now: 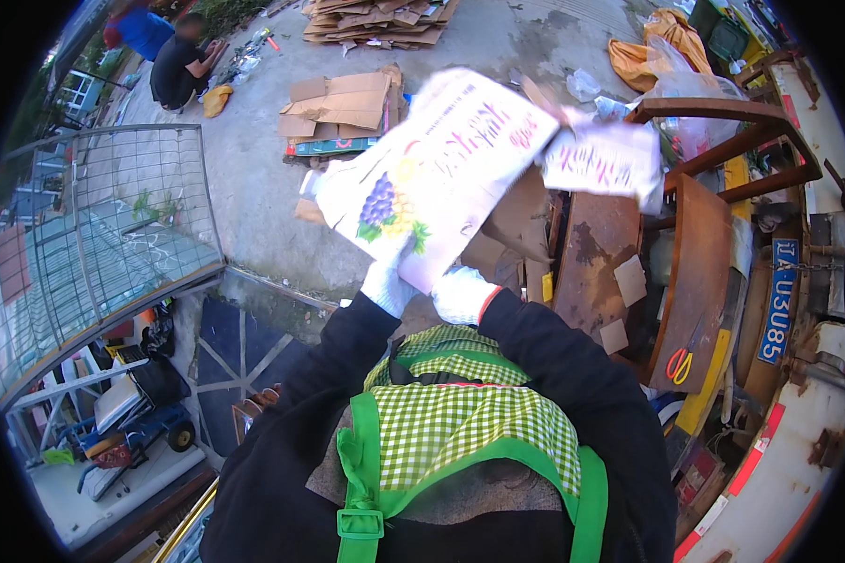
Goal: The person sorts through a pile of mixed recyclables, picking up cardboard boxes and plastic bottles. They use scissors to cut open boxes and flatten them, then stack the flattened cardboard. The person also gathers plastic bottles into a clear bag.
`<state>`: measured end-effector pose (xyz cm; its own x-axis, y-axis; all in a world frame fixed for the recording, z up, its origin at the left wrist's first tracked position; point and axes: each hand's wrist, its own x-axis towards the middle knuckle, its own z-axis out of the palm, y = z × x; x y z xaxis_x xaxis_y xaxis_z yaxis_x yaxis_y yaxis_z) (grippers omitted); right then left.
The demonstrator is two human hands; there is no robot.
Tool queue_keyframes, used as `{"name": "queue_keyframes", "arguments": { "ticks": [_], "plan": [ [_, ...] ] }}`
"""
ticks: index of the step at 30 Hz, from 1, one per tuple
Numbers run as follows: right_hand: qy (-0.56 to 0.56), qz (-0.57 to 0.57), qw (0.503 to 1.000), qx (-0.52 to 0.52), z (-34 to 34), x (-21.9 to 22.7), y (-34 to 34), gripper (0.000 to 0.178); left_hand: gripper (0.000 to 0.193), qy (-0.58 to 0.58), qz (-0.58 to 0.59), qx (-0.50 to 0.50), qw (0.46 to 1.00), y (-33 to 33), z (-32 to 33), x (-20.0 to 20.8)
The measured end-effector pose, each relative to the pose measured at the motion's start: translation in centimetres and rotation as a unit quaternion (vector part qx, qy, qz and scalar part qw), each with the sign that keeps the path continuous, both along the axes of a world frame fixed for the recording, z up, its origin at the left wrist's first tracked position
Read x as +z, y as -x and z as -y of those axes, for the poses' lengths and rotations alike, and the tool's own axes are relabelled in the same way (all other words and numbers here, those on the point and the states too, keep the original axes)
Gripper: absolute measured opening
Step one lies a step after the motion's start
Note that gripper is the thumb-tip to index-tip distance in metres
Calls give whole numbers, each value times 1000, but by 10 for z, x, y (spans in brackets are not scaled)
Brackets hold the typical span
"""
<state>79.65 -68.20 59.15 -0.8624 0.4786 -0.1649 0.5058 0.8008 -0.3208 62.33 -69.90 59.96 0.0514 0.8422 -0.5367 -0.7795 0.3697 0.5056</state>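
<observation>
Seen from above, our white-gloved hands hold a white carton (437, 183) printed with fruit, reaching away from us at 12 o'clock. Our left hand (388, 286) has its grip pinched on the near edge; beside it, our right hand (465, 293) seems to have its grip around the near corner, fingers partly hidden. A blurred white flap (610, 164) stretches toward 2 o'clock and looks joined to the carton. Because both grips sit close together at the near end, we judge that the far end could sag, twist or tear if either slackens. The flap could snag on the brown wooden frame (690, 110) at 2 o'clock. Scissors (681, 366) appear against a curved brown board (699, 263) between 3 and 4 o'clock; a knock could dislodge them.
</observation>
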Motion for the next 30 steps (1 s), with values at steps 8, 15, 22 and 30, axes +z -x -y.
{"name": "queue_keyframes", "arguments": {
  "ticks": [8, 15, 22, 30],
  "plan": [
    [17, -148, 988, -47, -14, -3, -20, 17, 48, -64, -35, 44, 996, -12, 1, -10],
    [21, -197, 971, -135, -9, 26, 0, 15, 51, 4, 99, 36, 994, -4, -8, -16],
    [-88, -395, 896, -183, -19, 65, 24, 34, 46, -72, 52, 69, 994, 8, -10, -11],
    [-41, -311, 949, -30, -17, 86, -21, 34, 39, -56, -162, 166, 971, 113, 9, 1]
  ]
}}
